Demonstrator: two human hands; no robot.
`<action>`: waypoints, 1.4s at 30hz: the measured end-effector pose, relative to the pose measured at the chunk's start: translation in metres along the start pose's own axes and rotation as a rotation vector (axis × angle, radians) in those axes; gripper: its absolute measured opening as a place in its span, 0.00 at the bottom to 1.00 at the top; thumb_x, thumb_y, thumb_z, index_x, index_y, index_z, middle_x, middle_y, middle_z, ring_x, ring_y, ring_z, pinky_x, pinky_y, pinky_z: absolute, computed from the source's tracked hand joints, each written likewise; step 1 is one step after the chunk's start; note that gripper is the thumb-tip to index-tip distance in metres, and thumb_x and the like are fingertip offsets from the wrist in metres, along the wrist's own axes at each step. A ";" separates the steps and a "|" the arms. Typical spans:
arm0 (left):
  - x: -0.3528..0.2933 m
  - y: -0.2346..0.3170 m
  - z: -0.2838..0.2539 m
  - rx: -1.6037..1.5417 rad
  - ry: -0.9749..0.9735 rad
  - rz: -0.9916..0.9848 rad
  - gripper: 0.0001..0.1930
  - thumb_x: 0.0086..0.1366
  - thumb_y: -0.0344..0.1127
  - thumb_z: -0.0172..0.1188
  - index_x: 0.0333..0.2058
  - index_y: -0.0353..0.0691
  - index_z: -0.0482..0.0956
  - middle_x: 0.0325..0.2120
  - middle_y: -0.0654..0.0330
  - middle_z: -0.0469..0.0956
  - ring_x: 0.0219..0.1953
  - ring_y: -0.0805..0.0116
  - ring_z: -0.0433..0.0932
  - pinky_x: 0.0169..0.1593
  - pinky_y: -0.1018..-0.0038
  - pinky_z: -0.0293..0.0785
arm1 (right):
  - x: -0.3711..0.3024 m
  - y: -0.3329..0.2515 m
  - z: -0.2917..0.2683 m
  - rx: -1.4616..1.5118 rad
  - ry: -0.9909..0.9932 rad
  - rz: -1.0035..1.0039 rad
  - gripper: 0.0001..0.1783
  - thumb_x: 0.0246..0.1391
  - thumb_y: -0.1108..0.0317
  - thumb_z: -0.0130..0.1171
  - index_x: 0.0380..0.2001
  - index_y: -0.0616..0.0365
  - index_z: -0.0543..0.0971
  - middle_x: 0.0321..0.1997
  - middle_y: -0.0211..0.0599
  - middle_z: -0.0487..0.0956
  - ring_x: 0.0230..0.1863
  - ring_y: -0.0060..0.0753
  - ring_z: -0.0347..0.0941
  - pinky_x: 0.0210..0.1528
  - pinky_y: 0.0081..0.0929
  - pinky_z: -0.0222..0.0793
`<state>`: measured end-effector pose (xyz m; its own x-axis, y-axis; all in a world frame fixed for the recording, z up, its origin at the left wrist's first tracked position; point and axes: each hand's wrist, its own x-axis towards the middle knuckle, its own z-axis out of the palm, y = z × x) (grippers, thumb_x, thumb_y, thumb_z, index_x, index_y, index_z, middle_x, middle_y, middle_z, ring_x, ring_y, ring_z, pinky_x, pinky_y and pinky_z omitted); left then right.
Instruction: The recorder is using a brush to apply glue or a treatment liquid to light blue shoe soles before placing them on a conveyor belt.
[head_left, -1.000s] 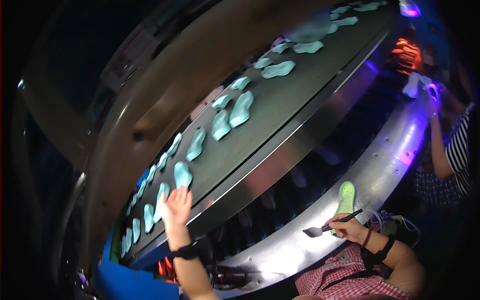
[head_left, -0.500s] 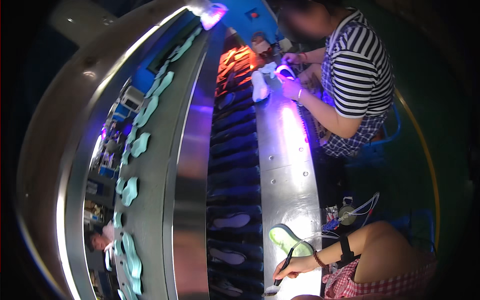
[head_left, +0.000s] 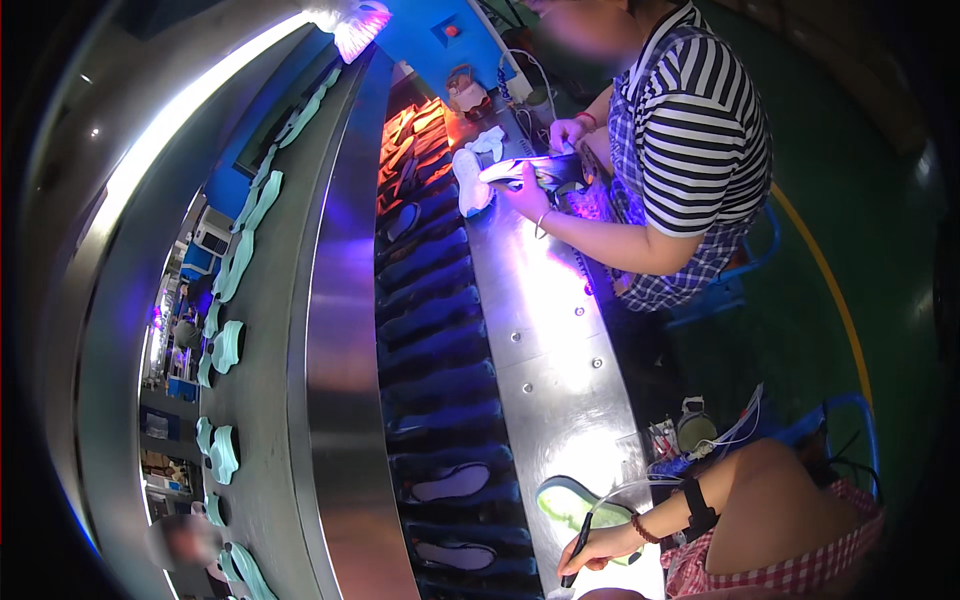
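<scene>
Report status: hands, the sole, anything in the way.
Right hand grips a dark brush. Left hand out of view. Green shoe sole flat on steel bench. Nothing blocking it.

Light: dim hall; violet lamp [head_left: 362, 22] glows at the top
Glare: bright streaks on the steel bench [head_left: 560, 330]
Edges: black vignette; straight rails bend
Focus: centre sharp; rim soft
</scene>
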<state>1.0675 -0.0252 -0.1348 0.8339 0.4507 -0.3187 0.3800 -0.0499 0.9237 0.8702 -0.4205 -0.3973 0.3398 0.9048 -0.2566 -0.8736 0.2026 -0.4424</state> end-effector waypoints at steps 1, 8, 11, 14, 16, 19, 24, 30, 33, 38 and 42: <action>0.001 -0.003 0.004 -0.012 -0.011 -0.002 0.34 0.52 0.54 0.56 0.53 0.40 0.60 0.54 0.54 0.62 0.56 0.57 0.60 0.57 0.60 0.56 | 0.004 0.003 -0.003 0.026 -0.011 -0.007 0.17 0.48 0.62 0.58 0.38 0.62 0.75 0.23 0.27 0.72 0.16 0.14 0.57 0.17 0.13 0.49; -0.017 -0.025 0.019 -0.086 -0.054 -0.019 0.35 0.52 0.56 0.55 0.53 0.41 0.60 0.53 0.55 0.62 0.56 0.57 0.60 0.57 0.60 0.56 | -0.001 0.001 -0.006 0.005 0.034 -0.017 0.17 0.47 0.62 0.59 0.38 0.61 0.76 0.23 0.27 0.71 0.16 0.14 0.57 0.17 0.14 0.49; -0.037 -0.041 0.020 -0.129 -0.057 -0.026 0.35 0.52 0.56 0.55 0.54 0.41 0.60 0.53 0.55 0.62 0.56 0.57 0.60 0.57 0.59 0.56 | -0.004 0.000 0.001 -0.015 0.036 -0.001 0.16 0.47 0.62 0.59 0.37 0.60 0.76 0.20 0.26 0.70 0.17 0.14 0.57 0.18 0.14 0.49; -0.064 -0.058 0.021 -0.182 -0.056 -0.025 0.35 0.52 0.57 0.55 0.54 0.42 0.60 0.53 0.55 0.62 0.56 0.57 0.60 0.57 0.59 0.56 | -0.009 -0.002 0.007 0.001 0.022 0.032 0.15 0.47 0.62 0.59 0.36 0.60 0.76 0.19 0.25 0.68 0.17 0.14 0.57 0.18 0.14 0.49; -0.085 -0.070 0.021 -0.221 -0.053 -0.020 0.35 0.52 0.57 0.54 0.54 0.42 0.61 0.53 0.55 0.63 0.56 0.57 0.60 0.57 0.59 0.56 | -0.013 -0.002 0.011 -0.027 0.018 0.040 0.15 0.46 0.62 0.60 0.36 0.59 0.76 0.18 0.24 0.67 0.17 0.13 0.56 0.18 0.14 0.49; -0.119 -0.087 0.020 -0.283 -0.044 -0.009 0.36 0.52 0.58 0.54 0.54 0.42 0.61 0.53 0.55 0.63 0.56 0.57 0.61 0.57 0.58 0.56 | -0.019 -0.003 0.018 -0.048 0.020 0.018 0.15 0.46 0.64 0.60 0.37 0.60 0.76 0.18 0.23 0.68 0.16 0.13 0.56 0.18 0.14 0.49; -0.180 -0.113 0.025 -0.380 -0.019 0.019 0.36 0.52 0.59 0.54 0.54 0.43 0.61 0.53 0.56 0.63 0.55 0.56 0.61 0.57 0.58 0.56 | -0.032 -0.011 0.027 -0.098 -0.043 -0.013 0.15 0.48 0.65 0.58 0.38 0.61 0.75 0.22 0.25 0.71 0.18 0.13 0.61 0.19 0.12 0.53; -0.240 -0.137 0.034 -0.467 -0.031 0.067 0.36 0.51 0.60 0.53 0.54 0.44 0.61 0.53 0.56 0.63 0.55 0.56 0.61 0.57 0.57 0.56 | -0.050 -0.014 0.036 -0.040 -0.044 -0.125 0.16 0.47 0.71 0.59 0.41 0.64 0.73 0.36 0.34 0.76 0.32 0.19 0.71 0.34 0.14 0.66; -0.262 -0.162 0.043 -0.528 -0.046 0.080 0.36 0.51 0.61 0.53 0.54 0.44 0.61 0.53 0.56 0.63 0.55 0.56 0.61 0.57 0.57 0.56 | -0.056 -0.027 0.051 -0.146 -0.070 -0.198 0.16 0.46 0.73 0.59 0.41 0.65 0.73 0.35 0.36 0.77 0.34 0.19 0.71 0.36 0.14 0.67; -0.304 -0.213 0.077 -0.665 -0.058 0.086 0.37 0.51 0.62 0.52 0.54 0.45 0.61 0.53 0.56 0.63 0.55 0.56 0.61 0.57 0.56 0.56 | -0.068 -0.042 0.069 -0.186 -0.116 -0.238 0.15 0.46 0.74 0.59 0.40 0.63 0.74 0.36 0.36 0.77 0.33 0.19 0.72 0.34 0.15 0.68; -0.332 -0.240 0.083 -0.713 -0.064 0.089 0.37 0.51 0.63 0.52 0.55 0.45 0.61 0.53 0.57 0.63 0.55 0.55 0.61 0.57 0.56 0.56 | -0.069 -0.043 0.070 -0.319 -0.005 -0.262 0.14 0.46 0.72 0.60 0.39 0.61 0.75 0.34 0.33 0.78 0.32 0.17 0.70 0.32 0.13 0.65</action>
<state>0.7324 -0.2369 -0.2684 0.8795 0.4180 -0.2274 -0.0261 0.5195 0.8541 0.8603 -0.4659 -0.3007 0.5344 0.8398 -0.0959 -0.6055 0.3013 -0.7366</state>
